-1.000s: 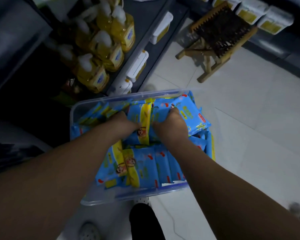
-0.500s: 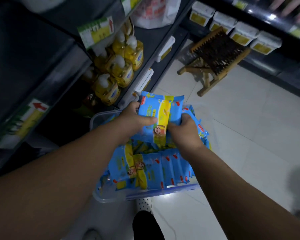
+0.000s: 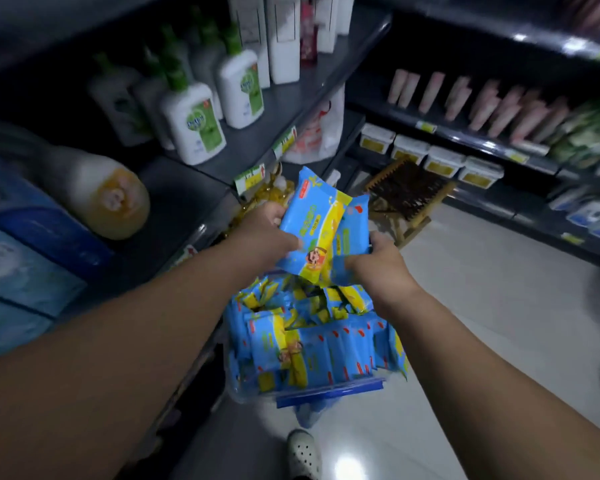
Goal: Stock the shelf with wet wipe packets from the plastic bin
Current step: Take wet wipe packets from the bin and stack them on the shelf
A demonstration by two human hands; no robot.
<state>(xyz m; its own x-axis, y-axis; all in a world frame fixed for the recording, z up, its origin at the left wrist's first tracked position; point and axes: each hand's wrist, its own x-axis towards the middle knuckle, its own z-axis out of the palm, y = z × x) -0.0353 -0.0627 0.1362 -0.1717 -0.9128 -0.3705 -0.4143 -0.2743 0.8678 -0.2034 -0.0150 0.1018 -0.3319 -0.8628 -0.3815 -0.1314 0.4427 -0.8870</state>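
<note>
A small stack of blue and yellow wet wipe packets [image 3: 321, 226] is held up between both hands, above the clear plastic bin [image 3: 312, 389]. My left hand [image 3: 267, 233] grips the stack's left side with the thumb on top. My right hand [image 3: 378, 265] holds its lower right edge from beneath. The bin stands on the floor below, packed with several more of the same packets [image 3: 312, 341]. The dark grey shelf [image 3: 184, 209] lies to the left of the lifted stack, at about its height.
White pump bottles [image 3: 194, 123] fill the shelf above. Blue packs [image 3: 21, 265] and a yellowish bottle [image 3: 115, 202] lie at the left of the dark shelf. A wooden stool [image 3: 406, 199] stands on the tiled floor beyond the bin. My white shoe [image 3: 303, 452] is below.
Both hands have lifted the stack of packets out of the bin and higher, towards the shelf on the left. The view has tilted up, bringing the upper shelves into sight.
</note>
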